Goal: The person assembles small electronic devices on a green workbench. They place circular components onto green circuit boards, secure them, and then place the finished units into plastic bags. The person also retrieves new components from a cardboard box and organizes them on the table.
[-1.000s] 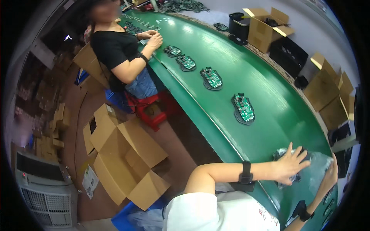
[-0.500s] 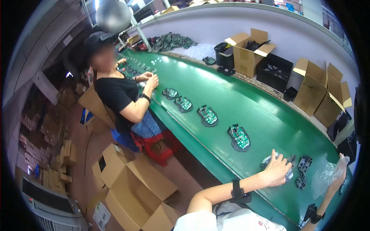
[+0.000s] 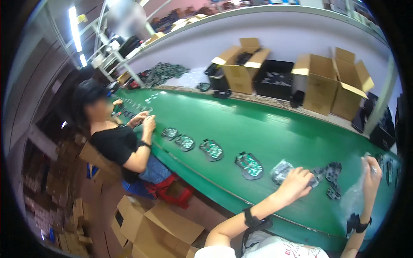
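Note:
My left hand reaches over the green bench top, its fingers curled down onto a small dark plastic part. Just left of it lies a shiny clear-wrapped piece. To the right of the fingers sit dark moulded plastic shells. My right hand, raised at the far right, pinches the top of a clear plastic bag, which hangs down beside my wrist. A mouse-shaped dark base with a green circuit board lies left of the wrapped piece, and several similar ones trail off leftward.
A co-worker in a black top sits at the bench's left, hands together over it. Cardboard boxes and a black bin line the back ledge. An open carton stands on the floor. More dark parts lie at far right.
My left hand has moved off the wrapped piece to the dark part right of it. My right hand keeps hold of the bag, which now hangs lower. The whole view has shifted.

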Demonstrator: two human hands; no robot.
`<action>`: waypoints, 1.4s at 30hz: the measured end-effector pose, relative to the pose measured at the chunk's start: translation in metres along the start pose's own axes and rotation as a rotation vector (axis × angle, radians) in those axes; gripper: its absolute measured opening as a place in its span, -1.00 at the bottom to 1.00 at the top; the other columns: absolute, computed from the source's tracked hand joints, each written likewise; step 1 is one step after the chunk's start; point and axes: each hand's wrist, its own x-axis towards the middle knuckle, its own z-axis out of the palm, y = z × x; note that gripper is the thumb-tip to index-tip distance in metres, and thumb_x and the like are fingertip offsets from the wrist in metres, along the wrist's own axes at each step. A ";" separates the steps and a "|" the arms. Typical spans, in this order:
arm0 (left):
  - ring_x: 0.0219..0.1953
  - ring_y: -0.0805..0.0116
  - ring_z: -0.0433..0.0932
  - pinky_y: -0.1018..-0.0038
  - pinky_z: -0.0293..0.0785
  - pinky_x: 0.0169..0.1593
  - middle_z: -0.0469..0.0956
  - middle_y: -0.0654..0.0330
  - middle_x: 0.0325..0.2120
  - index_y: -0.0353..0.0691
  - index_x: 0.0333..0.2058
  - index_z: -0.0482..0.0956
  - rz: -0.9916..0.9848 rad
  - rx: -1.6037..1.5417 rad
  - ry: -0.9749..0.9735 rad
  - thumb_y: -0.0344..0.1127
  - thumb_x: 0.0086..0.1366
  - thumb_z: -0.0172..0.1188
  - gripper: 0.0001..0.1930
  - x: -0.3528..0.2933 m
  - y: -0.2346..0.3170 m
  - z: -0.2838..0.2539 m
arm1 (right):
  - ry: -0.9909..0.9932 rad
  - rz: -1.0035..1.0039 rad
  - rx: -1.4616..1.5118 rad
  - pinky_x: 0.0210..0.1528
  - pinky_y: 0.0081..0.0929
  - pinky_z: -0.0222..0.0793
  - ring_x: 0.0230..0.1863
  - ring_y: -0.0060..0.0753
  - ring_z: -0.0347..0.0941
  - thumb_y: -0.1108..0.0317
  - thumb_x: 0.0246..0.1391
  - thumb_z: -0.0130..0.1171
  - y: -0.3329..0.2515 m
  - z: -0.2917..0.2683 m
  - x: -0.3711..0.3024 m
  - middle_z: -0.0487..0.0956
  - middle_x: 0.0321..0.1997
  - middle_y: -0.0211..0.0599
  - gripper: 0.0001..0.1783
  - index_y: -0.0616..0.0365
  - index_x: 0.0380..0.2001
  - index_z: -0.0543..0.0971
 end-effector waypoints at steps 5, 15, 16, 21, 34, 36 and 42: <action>-0.14 0.05 0.55 0.20 0.44 -0.05 0.63 0.10 -0.30 -0.14 -0.31 0.65 -0.232 -0.115 0.169 -0.23 0.07 0.42 -0.77 -0.003 0.008 -0.041 | -0.077 -0.072 -0.011 -0.25 -0.42 0.38 -0.36 -0.26 0.50 0.45 0.08 0.22 -0.056 0.037 0.004 0.59 -0.39 -0.18 -0.87 0.27 -0.32 0.65; 0.11 0.35 0.45 0.44 0.40 0.15 0.51 -0.07 0.06 -0.28 -0.23 0.46 -0.516 -1.280 0.343 -0.44 0.32 0.24 -0.86 0.019 0.044 -0.043 | -0.324 -0.275 -0.166 -0.43 -0.27 0.51 -0.41 -0.15 0.52 -0.11 -0.09 0.40 -0.079 0.063 -0.036 0.45 -0.24 -0.22 -0.17 0.02 0.20 0.39; 0.11 0.36 0.45 0.45 0.40 0.15 0.50 -0.06 0.07 -0.27 -0.23 0.44 -0.542 -1.255 0.329 -0.44 0.32 0.22 -0.87 0.017 0.049 -0.042 | -0.308 -0.293 -0.187 -0.45 -0.25 0.51 -0.42 -0.14 0.52 -0.12 -0.11 0.41 -0.083 0.067 -0.040 0.44 -0.22 -0.21 -0.13 0.03 0.22 0.36; 0.09 0.39 0.44 0.43 0.39 0.17 0.43 -0.01 0.13 -0.30 -0.04 0.40 -0.376 -1.233 0.222 -0.45 0.27 0.28 -0.68 0.007 0.069 -0.045 | -0.287 -0.211 -0.033 -0.33 -0.35 0.50 -0.38 -0.19 0.54 0.13 -0.10 0.44 -0.099 0.071 -0.045 0.49 -0.24 -0.23 -0.45 0.20 -0.07 0.57; -0.20 0.32 0.48 0.47 0.44 -0.32 0.48 0.13 -0.16 -0.21 -0.33 0.62 -0.181 -0.236 0.219 -0.29 0.15 0.40 -0.81 -0.013 0.038 -0.043 | -0.382 0.140 0.382 -0.27 -0.58 0.39 -0.33 -0.65 0.44 0.26 0.00 0.42 -0.096 0.060 -0.033 0.62 -0.38 -0.40 -0.66 0.28 -0.25 0.62; 0.04 0.03 0.44 0.22 0.35 0.12 0.50 0.03 -0.02 -0.19 -0.36 0.59 -0.099 -0.152 0.243 -0.26 0.18 0.35 -0.83 -0.010 0.043 -0.052 | -0.341 0.200 0.381 -0.32 -0.60 0.38 -0.36 -0.68 0.44 0.23 -0.02 0.44 -0.101 0.055 -0.031 0.60 -0.39 -0.44 -0.66 0.26 -0.29 0.62; -0.27 0.59 0.40 0.54 0.43 -0.18 0.47 0.27 -0.38 -0.30 -0.27 0.46 -0.344 -0.837 0.075 -0.20 0.42 0.12 -0.76 -0.002 0.029 -0.028 | -0.306 0.357 0.541 -0.28 -0.65 0.39 -0.34 -0.68 0.44 0.27 0.08 0.23 -0.087 0.056 -0.032 0.58 -0.34 -0.46 -0.70 0.31 -0.24 0.58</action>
